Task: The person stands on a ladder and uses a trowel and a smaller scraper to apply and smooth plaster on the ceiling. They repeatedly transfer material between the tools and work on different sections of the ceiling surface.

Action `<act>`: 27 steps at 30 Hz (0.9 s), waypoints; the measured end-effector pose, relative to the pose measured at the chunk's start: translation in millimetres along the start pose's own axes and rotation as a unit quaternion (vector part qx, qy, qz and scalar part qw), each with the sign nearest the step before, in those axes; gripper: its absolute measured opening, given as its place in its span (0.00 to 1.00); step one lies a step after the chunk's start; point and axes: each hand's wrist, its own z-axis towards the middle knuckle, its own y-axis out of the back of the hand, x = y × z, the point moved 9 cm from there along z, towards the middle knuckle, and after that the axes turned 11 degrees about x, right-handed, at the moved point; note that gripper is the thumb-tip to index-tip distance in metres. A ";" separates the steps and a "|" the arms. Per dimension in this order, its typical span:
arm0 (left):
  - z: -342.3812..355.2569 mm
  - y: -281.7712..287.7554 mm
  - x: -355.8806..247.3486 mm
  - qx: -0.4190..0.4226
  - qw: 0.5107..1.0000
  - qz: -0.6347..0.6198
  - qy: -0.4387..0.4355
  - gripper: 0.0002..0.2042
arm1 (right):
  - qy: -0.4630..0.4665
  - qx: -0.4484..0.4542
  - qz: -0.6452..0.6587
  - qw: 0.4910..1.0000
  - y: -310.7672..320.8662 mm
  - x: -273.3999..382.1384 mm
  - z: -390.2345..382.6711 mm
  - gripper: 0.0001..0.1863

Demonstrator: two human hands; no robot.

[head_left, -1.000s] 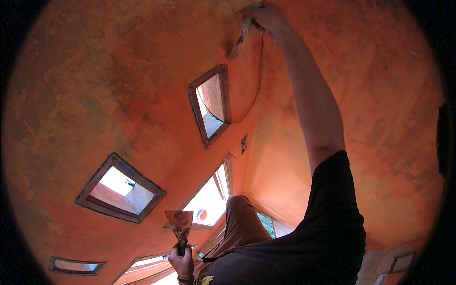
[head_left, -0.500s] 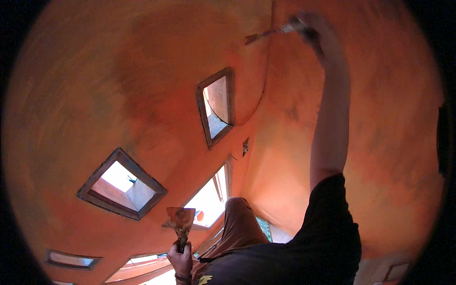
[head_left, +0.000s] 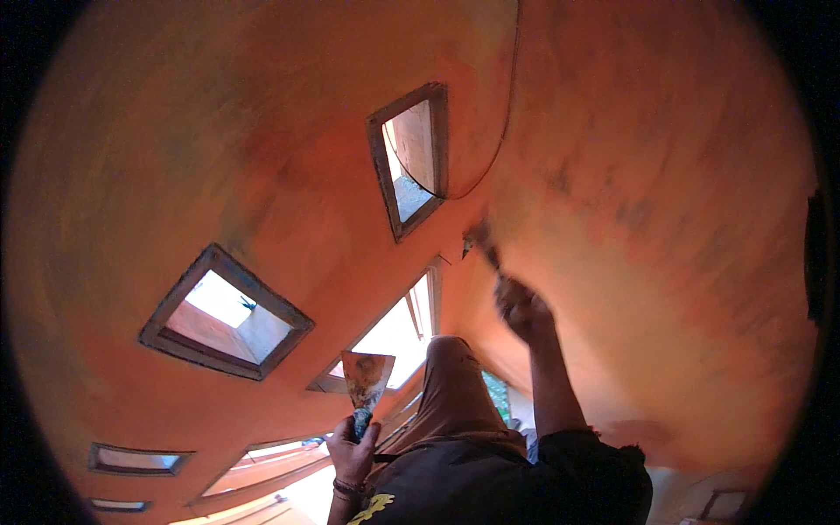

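Observation:
My left hand, low and left of centre, is closed on the handle of a putty knife. Its wide, flared blade points up and carries brown and orange smears. My right hand is raised right of centre, its fingers wrapped round a narrow-necked tool with a brown head. Motion blur hides whether that head is a blade or bristles. The head is near a small dark hole in the orange wall; I cannot tell whether it touches the wall.
Dark-framed slanted windows pierce the wall at left. Another framed window is higher up, with a thin hanging cable crossing it. A bright opening lies beyond the putty knife. My bent knee sticks out ahead.
My right hand has come down from high on the wall to beside the small hole, still holding its tool. The putty knife in my left hand now appears slightly higher and further right.

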 end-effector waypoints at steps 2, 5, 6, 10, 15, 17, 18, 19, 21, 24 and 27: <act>-1.6 -1.9 0.4 0.003 1.000 0.025 0.004 0.11 | -0.007 -0.041 -0.146 0.988 54.7 -37.7 -29.1 0.24; -5.3 4.7 -4.5 -0.011 0.999 0.027 0.043 0.11 | -0.067 -0.147 -0.170 0.972 105.7 -100.2 -53.0 0.24; -6.2 10.8 5.9 -0.028 0.998 0.041 0.039 0.11 | -0.085 -0.146 -0.175 0.970 134.2 -116.2 -60.9 0.23; -11.3 23.5 12.0 -0.055 0.994 0.019 0.089 0.12 | -0.168 -0.153 -0.246 0.942 201.8 -155.0 -71.8 0.18; -10.3 16.5 10.9 -0.031 0.995 0.048 0.076 0.11 | -0.167 -0.136 -0.246 0.945 189.8 -155.1 -66.7 0.11; -6.6 11.0 14.5 -0.014 0.996 0.060 0.063 0.11 | -0.154 -0.107 -0.197 0.962 193.9 -156.0 -67.1 0.10; -5.5 6.2 11.2 -0.016 0.995 0.055 0.081 0.10 | -0.159 -0.114 -0.216 0.957 198.5 -154.7 -67.5 0.11; -3.6 -0.3 5.2 -0.015 0.995 0.051 0.083 0.10 | -0.164 -0.122 -0.234 0.951 201.9 -154.5 -68.3 0.11; 3.7 -12.5 -9.0 -0.005 0.993 0.069 0.095 0.10 | -0.165 -0.118 -0.245 0.948 201.5 -151.5 -67.1 0.13; 9.6 -19.0 -18.2 0.011 0.993 0.097 0.073 0.11 | -0.162 -0.096 -0.234 0.954 183.8 -147.1 -62.5 0.16; 9.2 -16.9 -16.3 0.002 0.985 0.157 0.066 0.10 | -0.173 -0.104 -0.231 0.952 172.4 -141.4 -61.6 0.18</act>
